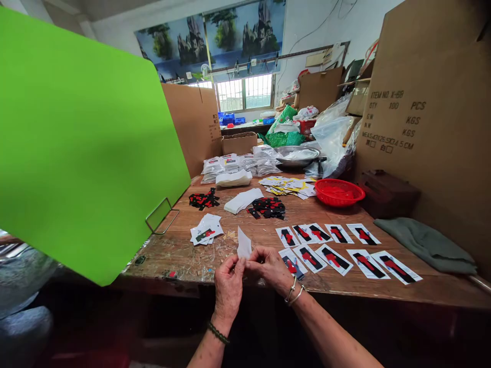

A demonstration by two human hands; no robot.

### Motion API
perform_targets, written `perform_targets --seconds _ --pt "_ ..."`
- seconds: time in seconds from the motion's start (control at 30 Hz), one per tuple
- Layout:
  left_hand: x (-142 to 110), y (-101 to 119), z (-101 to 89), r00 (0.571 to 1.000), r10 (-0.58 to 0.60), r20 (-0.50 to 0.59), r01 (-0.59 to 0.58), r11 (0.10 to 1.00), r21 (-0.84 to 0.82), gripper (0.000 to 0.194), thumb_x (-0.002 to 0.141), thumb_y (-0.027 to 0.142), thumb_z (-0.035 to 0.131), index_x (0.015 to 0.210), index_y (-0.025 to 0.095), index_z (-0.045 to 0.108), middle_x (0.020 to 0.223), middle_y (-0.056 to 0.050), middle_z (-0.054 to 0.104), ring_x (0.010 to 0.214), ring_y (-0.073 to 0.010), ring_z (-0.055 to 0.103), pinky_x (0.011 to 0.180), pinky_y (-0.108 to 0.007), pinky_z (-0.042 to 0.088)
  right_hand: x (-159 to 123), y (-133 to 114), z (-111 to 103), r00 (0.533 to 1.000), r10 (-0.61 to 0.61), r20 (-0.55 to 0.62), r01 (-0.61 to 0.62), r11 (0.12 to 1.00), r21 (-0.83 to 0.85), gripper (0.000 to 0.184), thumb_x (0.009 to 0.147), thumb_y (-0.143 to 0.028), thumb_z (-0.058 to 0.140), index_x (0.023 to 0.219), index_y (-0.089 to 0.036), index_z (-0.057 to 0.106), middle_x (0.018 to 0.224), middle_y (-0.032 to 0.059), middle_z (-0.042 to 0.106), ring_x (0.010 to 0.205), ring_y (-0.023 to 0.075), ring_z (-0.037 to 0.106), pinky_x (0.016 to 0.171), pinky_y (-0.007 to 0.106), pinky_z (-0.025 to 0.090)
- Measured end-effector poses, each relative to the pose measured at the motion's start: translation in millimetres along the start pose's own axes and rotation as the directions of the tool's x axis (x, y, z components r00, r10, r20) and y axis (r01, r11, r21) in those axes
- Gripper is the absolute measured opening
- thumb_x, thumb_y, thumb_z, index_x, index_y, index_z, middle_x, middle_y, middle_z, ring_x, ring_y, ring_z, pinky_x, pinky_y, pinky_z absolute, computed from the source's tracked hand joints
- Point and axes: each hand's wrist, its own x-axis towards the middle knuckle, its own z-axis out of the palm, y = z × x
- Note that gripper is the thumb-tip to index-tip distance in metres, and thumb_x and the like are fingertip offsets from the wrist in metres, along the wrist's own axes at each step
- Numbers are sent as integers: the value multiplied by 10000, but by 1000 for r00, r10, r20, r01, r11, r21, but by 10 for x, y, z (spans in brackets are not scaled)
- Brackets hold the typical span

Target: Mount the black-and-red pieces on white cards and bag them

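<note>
Both my hands meet at the near edge of the wooden table. My left hand and my right hand pinch the bottom of a small clear plastic bag that stands up between the fingertips. Just right of my right hand lie two rows of bagged cards, each with a black and red piece in it. A small stack of such cards lies to the left. Further back are two heaps of loose black and red pieces and a pile of empty bags.
A large green board on a wire stand fills the left. A red basket, a metal bowl, packed bag stacks and printed cards sit at the back. Cardboard boxes wall the right; a grey cloth lies there.
</note>
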Motion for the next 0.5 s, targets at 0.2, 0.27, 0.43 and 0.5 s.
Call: perform_targets --seconds 0.2,0.27,0.43,0.5 --pt "72 32 -4 996 61 -62 -49 983 178 226 745 366 618 687 151 656 632 -8 627 570 -131 538 560 -220 433 -38 -62 51 993 -102 -65 79 953 -292 165 767 -279 605 640 -190 550 619 -6 580 590 134 508 569 244 357" --pt "110 37 10 985 116 -128 -72 950 305 184 700 308 612 583 166 594 543 20 549 521 -112 455 522 -216 369 -77 -57 113 955 -278 -103 191 842 -504 143 815 -205 519 673 -199 524 695 13 585 655 150 525 608 256 354" --pt "184 -36 56 967 193 -167 -106 898 428 132 650 232 569 532 183 537 528 29 500 551 -121 397 547 -234 319 -142 133 245 835 -540 -102 279 577 -767 162 870 -126 397 764 -208 489 777 52 559 715 186 526 620 283 338" --pt "205 -83 64 968 182 -174 -95 903 420 143 649 228 560 518 183 522 519 36 471 552 -118 375 544 -235 299 -153 222 271 810 -578 -96 280 526 -803 181 889 -118 379 777 -209 489 779 58 550 719 193 518 613 288 332"
